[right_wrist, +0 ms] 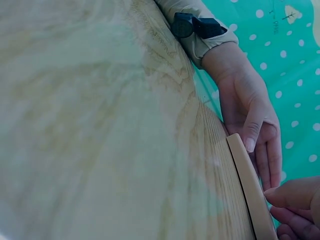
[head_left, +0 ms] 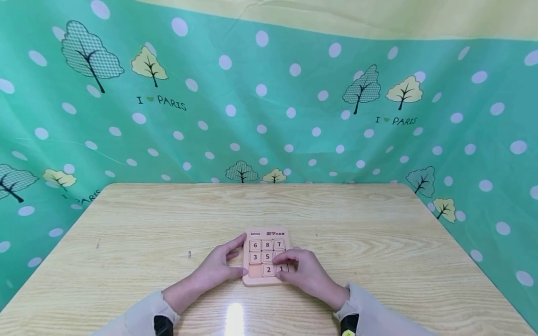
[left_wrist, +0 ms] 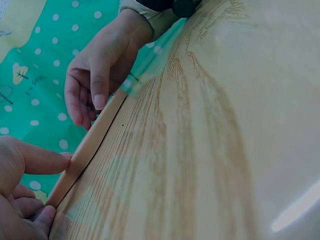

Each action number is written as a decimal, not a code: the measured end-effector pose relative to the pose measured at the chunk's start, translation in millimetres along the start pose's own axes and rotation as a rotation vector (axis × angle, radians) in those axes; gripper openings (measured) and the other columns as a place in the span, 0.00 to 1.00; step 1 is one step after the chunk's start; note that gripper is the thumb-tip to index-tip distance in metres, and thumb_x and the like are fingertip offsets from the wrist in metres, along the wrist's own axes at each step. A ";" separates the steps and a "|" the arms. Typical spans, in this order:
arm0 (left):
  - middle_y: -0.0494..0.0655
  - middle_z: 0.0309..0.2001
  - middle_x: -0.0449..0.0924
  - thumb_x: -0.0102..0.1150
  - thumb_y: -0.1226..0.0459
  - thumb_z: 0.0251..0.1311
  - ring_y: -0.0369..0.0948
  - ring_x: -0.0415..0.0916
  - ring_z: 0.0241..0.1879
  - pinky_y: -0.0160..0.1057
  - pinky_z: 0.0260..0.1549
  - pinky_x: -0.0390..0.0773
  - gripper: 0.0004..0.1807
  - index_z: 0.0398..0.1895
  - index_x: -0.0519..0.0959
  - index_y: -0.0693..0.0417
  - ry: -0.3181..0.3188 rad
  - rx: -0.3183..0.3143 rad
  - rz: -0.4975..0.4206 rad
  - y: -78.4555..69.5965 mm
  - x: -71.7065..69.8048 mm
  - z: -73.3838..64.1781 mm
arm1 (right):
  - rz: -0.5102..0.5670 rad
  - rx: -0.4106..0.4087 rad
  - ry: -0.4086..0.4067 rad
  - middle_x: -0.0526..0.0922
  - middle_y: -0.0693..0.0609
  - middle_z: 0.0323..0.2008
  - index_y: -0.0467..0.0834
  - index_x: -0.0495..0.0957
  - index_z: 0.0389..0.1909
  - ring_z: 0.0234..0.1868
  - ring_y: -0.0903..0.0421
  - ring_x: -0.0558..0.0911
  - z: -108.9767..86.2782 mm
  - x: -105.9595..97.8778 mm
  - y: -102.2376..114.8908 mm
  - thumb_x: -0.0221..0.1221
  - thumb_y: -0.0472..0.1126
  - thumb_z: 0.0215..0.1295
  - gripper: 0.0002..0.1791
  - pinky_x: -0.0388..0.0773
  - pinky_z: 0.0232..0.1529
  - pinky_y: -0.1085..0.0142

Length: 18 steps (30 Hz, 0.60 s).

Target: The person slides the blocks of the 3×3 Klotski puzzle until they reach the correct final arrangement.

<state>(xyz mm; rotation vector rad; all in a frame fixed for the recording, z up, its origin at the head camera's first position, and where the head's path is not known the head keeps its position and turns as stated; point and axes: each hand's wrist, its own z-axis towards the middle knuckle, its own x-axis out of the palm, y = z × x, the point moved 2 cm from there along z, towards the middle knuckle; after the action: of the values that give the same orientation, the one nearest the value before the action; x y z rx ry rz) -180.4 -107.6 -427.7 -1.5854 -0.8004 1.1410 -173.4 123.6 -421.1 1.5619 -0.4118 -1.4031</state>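
Observation:
A pale pink sliding number puzzle (head_left: pixel 255 281) lies flat on the wooden table, its number tiles in rows. Its lower-left slot is vacant, beside the 2 tile (head_left: pixel 268 270). My left hand (head_left: pixel 218 266) holds the puzzle's left side, with the index finger near the upper corner and the thumb at the lower corner. Over the right-hand tiles, my right hand (head_left: pixel 308 273) has its index fingertip and thumb tip around the 1 tile (head_left: pixel 281 269). Those fingers partly cover that tile and the one above it. In both wrist views the puzzle shows only as a thin edge.
The light wood-grain table (head_left: pixel 168 219) extends around the puzzle. Behind it hangs a green dotted cloth (head_left: pixel 260 116) printed with trees. A bright light reflection lies on the tabletop below the puzzle. Each wrist bears a black strap device.

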 end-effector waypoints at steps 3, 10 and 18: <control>0.61 0.70 0.55 0.69 0.71 0.46 0.60 0.60 0.65 0.50 0.64 0.64 0.47 0.71 0.55 0.61 0.004 0.005 -0.002 0.3 0.0 0.4 | -0.006 0.003 -0.003 0.82 0.57 0.37 0.44 0.84 0.39 0.41 0.58 0.77 -0.3 -0.3 0.7 0.68 0.36 0.49 0.13 0.77 0.44 0.70; 0.60 0.70 0.56 0.69 0.70 0.46 0.60 0.60 0.64 0.50 0.64 0.65 0.47 0.71 0.56 0.61 -0.001 -0.001 -0.001 0.0 0.3 0.8 | -0.046 -0.016 -0.008 0.82 0.57 0.37 0.43 0.84 0.39 0.41 0.59 0.77 1.1 0.3 2.0 0.68 0.34 0.49 0.13 0.77 0.45 0.70; 0.60 0.70 0.55 0.69 0.70 0.47 0.60 0.59 0.65 0.51 0.65 0.63 0.47 0.71 0.55 0.61 0.014 -0.001 -0.011 -0.9 -0.6 0.1 | -0.053 -0.027 -0.002 0.82 0.57 0.36 0.43 0.84 0.37 0.41 0.59 0.77 3.3 4.1 4.8 0.66 0.31 0.48 0.13 0.76 0.45 0.70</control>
<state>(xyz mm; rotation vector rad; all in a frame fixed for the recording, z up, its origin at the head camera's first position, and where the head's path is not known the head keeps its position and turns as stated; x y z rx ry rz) -180.7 -107.8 -426.7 -1.5859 -0.7998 1.1207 -173.6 116.7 -419.2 1.5595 -0.3530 -1.4453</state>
